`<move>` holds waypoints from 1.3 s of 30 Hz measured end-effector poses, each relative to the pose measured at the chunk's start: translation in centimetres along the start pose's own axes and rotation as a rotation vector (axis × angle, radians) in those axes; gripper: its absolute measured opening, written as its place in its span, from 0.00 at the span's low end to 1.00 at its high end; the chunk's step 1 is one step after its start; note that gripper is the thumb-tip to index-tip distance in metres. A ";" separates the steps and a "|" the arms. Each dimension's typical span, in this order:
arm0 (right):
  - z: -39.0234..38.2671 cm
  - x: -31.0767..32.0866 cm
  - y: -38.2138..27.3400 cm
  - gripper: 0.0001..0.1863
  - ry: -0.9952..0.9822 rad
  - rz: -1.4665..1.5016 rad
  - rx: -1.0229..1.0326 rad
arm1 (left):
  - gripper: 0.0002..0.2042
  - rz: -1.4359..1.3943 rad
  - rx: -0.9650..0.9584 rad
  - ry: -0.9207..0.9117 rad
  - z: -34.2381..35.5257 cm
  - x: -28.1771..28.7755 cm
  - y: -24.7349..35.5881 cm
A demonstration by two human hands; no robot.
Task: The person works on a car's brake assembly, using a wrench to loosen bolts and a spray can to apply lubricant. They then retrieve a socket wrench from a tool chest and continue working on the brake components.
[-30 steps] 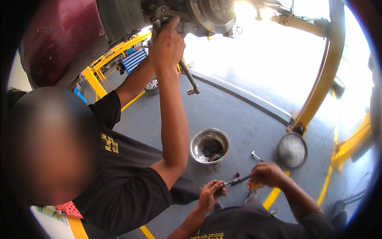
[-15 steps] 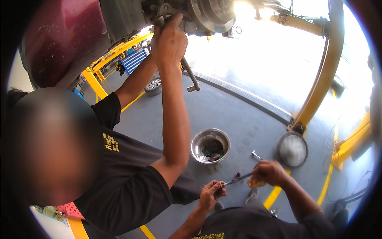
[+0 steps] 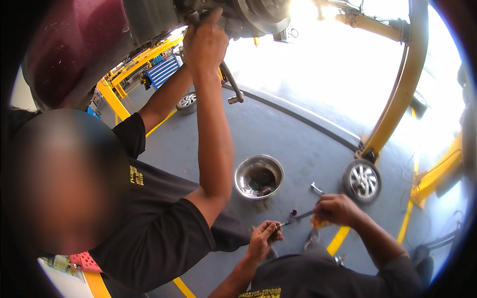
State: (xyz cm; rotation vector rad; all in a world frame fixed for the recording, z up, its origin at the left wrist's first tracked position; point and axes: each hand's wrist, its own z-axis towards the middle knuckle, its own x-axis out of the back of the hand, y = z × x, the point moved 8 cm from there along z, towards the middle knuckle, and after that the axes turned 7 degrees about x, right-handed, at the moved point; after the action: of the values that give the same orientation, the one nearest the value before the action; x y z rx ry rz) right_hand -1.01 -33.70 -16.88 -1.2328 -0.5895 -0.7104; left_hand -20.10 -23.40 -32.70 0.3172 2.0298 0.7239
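Observation:
My left hand [image 3: 264, 240], low in the middle, pinches one end of a slender dark rod-like tool [image 3: 288, 223]. My right hand [image 3: 332, 211] is closed on its other end, with an orange object [image 3: 322, 222] beneath the fingers, too blurred to name. Just beyond the rod is a small dark red round piece [image 3: 293, 213]. A steel bowl [image 3: 243, 179] with dark liquid and pieces stands on the floor, near a T-shaped metal tool [image 3: 314, 186]. At left, a co-worker [image 3: 154, 218] reaches up with both arms, a hand [image 3: 206, 44] on a long socket bar [image 3: 231, 79] at the wheel hub.
A raised maroon car [image 3: 79, 54] with bare brake disc [image 3: 263, 12] fills the top left. A yellow lift post [image 3: 395, 119] stands right, a wheel [image 3: 361, 181] at its foot. A blue tool chest [image 3: 164, 72] and another wheel [image 3: 187, 103] are behind.
The scene sits slightly higher and further left in the picture. My hands and the rod have risen slightly with it. The co-worker's hands stay on the bar at the hub.

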 end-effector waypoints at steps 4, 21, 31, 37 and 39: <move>0.0 -1.2 -0.3 0.05 -0.031 -0.039 0.037 | 0.10 0.072 0.001 -0.021 0.1 -0.5 0.4; -0.8 0.3 1.2 0.08 0.163 0.229 -0.180 | 0.07 0.322 -0.217 -0.114 -1.1 -2.0 3.3; -1.8 2.2 0.4 0.04 0.261 0.271 -0.194 | 0.08 0.391 -0.309 -0.121 -3.1 -6.1 7.4; -2.5 1.7 1.1 0.05 0.229 0.389 -0.242 | 0.10 0.415 -0.365 -0.118 -2.9 -5.7 7.7; -2.6 1.8 1.3 0.05 0.257 0.405 -0.234 | 0.10 0.408 -0.366 -0.126 -2.6 -5.6 7.7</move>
State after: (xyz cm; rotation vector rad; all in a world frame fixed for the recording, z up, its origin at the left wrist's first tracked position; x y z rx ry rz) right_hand 1.23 -36.29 -17.04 -1.3959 -0.0374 -0.5901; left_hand -19.77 -20.95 -23.09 0.5529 1.6871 1.2733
